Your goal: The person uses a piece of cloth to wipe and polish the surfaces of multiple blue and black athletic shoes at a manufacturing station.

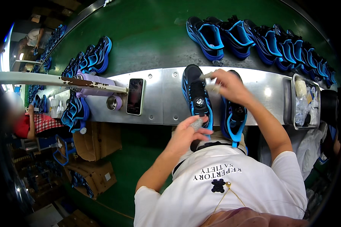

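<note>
Left hand (187, 130) pinches a small grey wad against the heel of the black-and-blue shoe (196, 96) lying on the metal desk (159, 102); right hand (226, 84) fingers grip a pale brush-like tool over its toe. Second shoe (233, 115) overhangs the near edge and could be elbowed off. A slipped wipe could smear the upper; the phone (135, 96) sits near.

L shoe (196, 95): black/blue, sole down on metal shelf, heel end under left hand (187, 132). R shoe (233, 113): same colours, just beside, below right hand (225, 84). Small grey wad (196, 123) in left fingers.
</note>
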{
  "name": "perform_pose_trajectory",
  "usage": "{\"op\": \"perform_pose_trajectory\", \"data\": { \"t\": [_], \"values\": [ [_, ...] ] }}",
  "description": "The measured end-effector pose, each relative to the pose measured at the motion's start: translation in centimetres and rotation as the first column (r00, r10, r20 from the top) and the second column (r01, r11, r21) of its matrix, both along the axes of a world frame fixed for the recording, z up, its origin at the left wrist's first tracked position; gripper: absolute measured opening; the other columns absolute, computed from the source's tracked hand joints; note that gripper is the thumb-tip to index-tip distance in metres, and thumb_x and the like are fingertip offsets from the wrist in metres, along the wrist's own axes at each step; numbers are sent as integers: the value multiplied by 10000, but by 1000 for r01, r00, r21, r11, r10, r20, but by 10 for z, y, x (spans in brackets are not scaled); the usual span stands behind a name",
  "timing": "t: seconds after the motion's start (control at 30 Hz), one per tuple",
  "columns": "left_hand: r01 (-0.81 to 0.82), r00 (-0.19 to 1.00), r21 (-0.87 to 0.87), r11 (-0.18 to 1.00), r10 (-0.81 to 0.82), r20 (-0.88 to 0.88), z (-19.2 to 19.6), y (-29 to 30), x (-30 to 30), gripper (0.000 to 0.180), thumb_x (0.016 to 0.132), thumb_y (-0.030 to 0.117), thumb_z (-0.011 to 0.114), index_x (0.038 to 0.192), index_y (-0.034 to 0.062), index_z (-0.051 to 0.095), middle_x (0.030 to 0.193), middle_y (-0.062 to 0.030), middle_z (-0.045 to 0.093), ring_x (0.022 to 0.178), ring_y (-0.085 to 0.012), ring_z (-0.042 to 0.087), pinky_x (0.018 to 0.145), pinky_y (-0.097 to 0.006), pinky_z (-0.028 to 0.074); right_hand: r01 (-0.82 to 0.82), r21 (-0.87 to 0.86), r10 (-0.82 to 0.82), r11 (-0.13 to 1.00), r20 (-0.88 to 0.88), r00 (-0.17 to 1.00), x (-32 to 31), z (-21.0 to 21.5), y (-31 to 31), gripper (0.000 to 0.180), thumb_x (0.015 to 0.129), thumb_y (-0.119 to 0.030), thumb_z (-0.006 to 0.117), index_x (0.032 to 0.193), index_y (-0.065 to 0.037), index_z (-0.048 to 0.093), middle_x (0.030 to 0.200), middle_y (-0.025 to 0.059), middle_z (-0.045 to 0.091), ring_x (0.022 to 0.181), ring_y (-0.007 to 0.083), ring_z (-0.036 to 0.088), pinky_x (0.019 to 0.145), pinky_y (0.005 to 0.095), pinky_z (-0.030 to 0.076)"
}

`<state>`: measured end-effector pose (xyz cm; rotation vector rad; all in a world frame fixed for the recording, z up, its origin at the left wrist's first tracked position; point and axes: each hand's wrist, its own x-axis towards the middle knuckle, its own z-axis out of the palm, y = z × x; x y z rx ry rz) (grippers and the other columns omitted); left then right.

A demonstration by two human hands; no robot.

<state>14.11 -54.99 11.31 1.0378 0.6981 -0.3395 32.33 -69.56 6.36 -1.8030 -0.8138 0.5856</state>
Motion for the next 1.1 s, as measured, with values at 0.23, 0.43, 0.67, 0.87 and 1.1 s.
{"op": "perform_pose_trajectory", "data": {
  "t": [0.23,0.43,0.67,0.87,1.1],
  "values": [
    [219,793,976,-17,-579,-188,6,15,47,311,827,205,640,1051,-5,589,941,-178,628,831,-329,627,750,-407,516,-240,23,225,970,280,933,-23,-5,-8,787,709,-399,805,1373,-109,499,1350,237,439,1218,419,446,1040,454,387],
    [488,592,840,-237,-617,-519,-8,20,78,358,765,288,643,1013,31,618,883,-184,678,843,-360,655,729,-464,518,-150,-45,156,988,315,936,-42,-16,3,713,692,-315,803,1303,-63,536,1339,206,445,1147,403,471,983,460,438],
    [462,584,842,-280,-619,-526,-2,12,86,351,687,273,687,925,17,667,801,-166,692,724,-340,679,673,-436,548,-88,-175,145,981,344,928,-45,-13,0,689,665,-257,807,1288,-104,557,1339,140,463,1124,338,506,890,426,514],
    [505,544,848,-162,-703,-458,0,23,85,399,658,232,717,1003,45,644,888,-165,678,829,-348,658,736,-433,536,-174,-35,177,984,191,966,-36,-17,-6,723,680,-247,811,1332,-119,527,1381,153,437,1233,364,457,1019,435,434],
    [48,720,994,102,-693,36,4,15,29,330,750,9,670,1061,15,562,944,-137,587,855,-302,601,722,-370,496,-212,91,209,973,38,977,-22,0,-16,607,733,-203,781,1308,-146,597,1274,165,485,1197,323,484,1031,385,391]
  ]
}}
